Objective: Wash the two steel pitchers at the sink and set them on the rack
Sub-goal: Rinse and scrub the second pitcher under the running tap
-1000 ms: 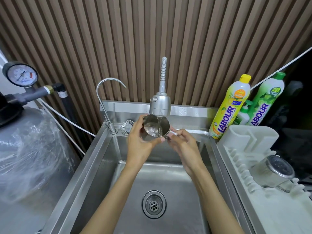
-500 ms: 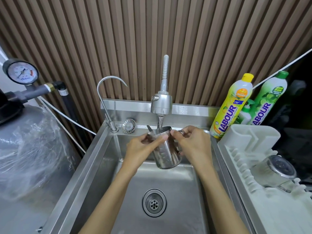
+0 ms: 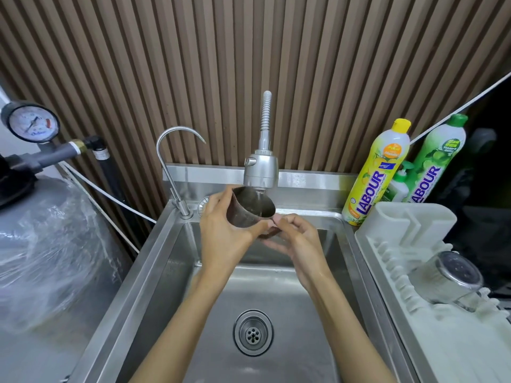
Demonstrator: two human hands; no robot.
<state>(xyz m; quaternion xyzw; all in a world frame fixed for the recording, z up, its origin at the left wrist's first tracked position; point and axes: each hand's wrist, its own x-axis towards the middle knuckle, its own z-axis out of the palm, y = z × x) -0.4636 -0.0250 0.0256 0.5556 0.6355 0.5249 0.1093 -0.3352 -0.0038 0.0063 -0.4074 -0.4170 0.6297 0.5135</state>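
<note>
Two bare hands hold one small steel pitcher [image 3: 250,214] tilted under the silver spray faucet head [image 3: 260,172] at the far side of the steel sink [image 3: 154,266]. Left hand [image 3: 221,230] wraps its body; right hand [image 3: 297,240] pinches its base. Best rotated slowly, so water sweeps every inner wall. A second steel pitcher [image 3: 448,277] lies on the white rack [image 3: 409,230], right.

Left hand [image 3: 221,230] curled, gripping; right hand [image 3: 297,239] cupped beside it.

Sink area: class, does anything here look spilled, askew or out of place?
Nothing stands out. The pitcher is held tilted under the running tap by both hands, over the sink; another lies on its side on the rack.
</note>
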